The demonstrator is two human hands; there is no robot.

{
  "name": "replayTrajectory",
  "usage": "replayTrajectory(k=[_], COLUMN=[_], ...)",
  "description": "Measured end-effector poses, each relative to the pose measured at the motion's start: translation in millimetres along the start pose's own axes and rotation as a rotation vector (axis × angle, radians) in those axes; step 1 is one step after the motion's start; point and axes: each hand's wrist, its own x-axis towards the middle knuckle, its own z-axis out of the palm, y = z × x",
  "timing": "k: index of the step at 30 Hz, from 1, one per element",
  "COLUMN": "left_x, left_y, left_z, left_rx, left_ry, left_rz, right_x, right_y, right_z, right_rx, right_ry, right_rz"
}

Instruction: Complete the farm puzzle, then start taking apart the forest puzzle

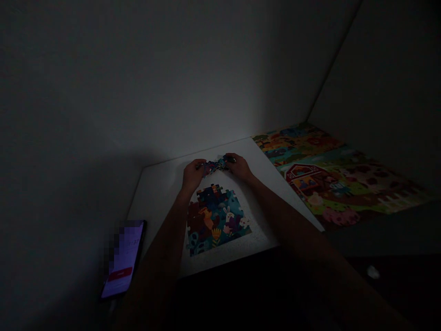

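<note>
A partly joined jigsaw puzzle (pixel 220 220) with a white rabbit, an orange animal and flowers lies flat on the white tabletop (pixel 165 184). Beyond its far edge, both hands are at a cluster of jigsaw pieces (pixel 216 166). My left hand (pixel 193 174) is closed on the cluster's left end, fingers curled. On the right end, my right hand (pixel 238 165) grips with thumb and fingers pinched. Dim light hides whether the pieces are joined together, and whether they touch the table.
To the right lie colourful illustrated sheets (pixel 320 184) with a red barn and animals. A lit phone (pixel 126 257) stands at the table's left edge. Pale walls (pixel 206 82) rise behind and to the left. A small white object (pixel 372 272) shows at lower right.
</note>
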Motion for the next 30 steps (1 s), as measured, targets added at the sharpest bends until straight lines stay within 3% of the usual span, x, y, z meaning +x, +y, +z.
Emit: replayTrajectory(k=[11,16,22,30], left_x=[32,35,17,-36], left_y=[-4,-13,-26,-56], left_z=[23.5,25.1,8.8,-34.7], left_rx=[0.079,0.16,0.237,0.224], left_ry=[-0.058,-0.027,0.012,0.08], left_rz=[0.035,0.066,0.104,0.081], right_x=[0,-1,-3,-6], right_y=[-4,-5,-4,-4], right_z=[1,2,3,1], right_rx=[-0.097,-0.118,-0.132,-0.1], right_ry=[-0.006,-0.006,-0.003,-0.01], right_rz=[-0.056,-0.069,-0.124,-0.173])
